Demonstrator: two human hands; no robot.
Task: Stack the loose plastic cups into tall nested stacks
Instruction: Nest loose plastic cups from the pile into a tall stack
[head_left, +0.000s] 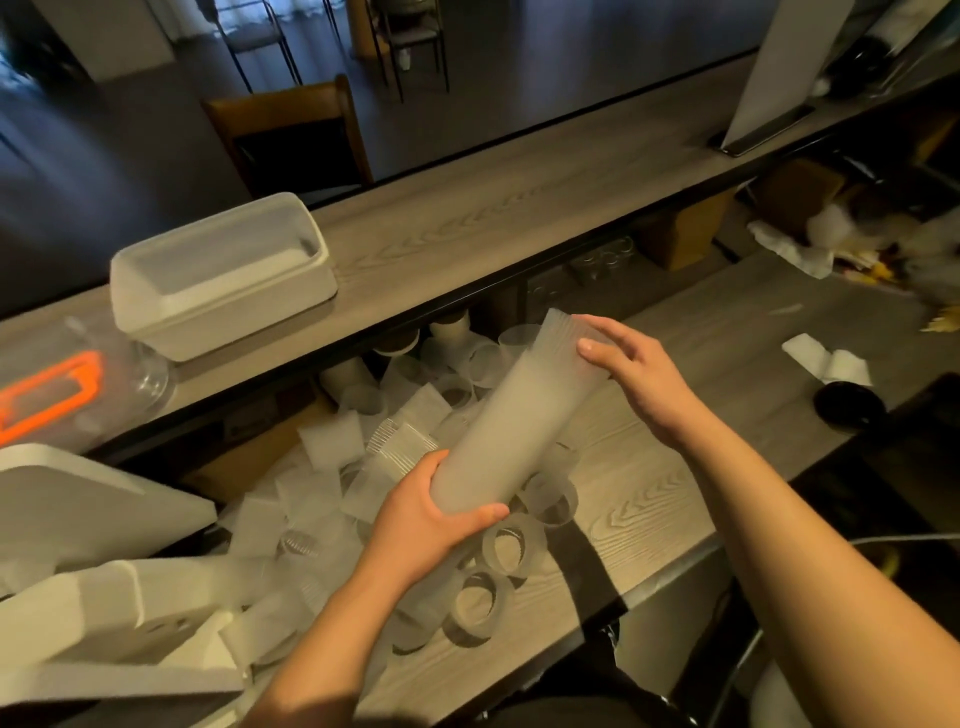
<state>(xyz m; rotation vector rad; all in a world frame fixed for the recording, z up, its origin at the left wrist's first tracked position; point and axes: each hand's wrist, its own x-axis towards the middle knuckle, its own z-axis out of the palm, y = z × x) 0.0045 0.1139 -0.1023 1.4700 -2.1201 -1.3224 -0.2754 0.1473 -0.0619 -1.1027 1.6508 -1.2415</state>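
The work went on at a grey wood-grain table (649, 509) set below a long raised counter (467, 228) of the same finish. Beyond the counter lay a dim room with a dark floor and three chairs: a brown wooden chair (291, 135) close behind the counter and two metal-framed ones farther back.

The left hand (431, 514) was clamped round the lower end of a tall stack of frosted cups (514, 415), thumb across the front. The stack was held off the table, tilted up and away to the right. The right hand (634, 374) rested on its upper, rimmed end with the fingers spread and loosely curved, the thumb on the near side.

Under and to the left of the left hand, a heap of loose cups (395, 415) filled the gap between table and counter, too jumbled to count. At least four single cups (511, 545) lay on their sides just below and to the right of that hand, near the table's front edge.

To the right of the right hand the table was mostly bare up to two folded white napkins (826, 358) and one black round object (847, 405). Far left of both hands, white foam blocks (93, 597) crowded the table. One white tub (223, 275) sat on the counter above the left hand, with one clear container with an orange part (52, 395) left of it.
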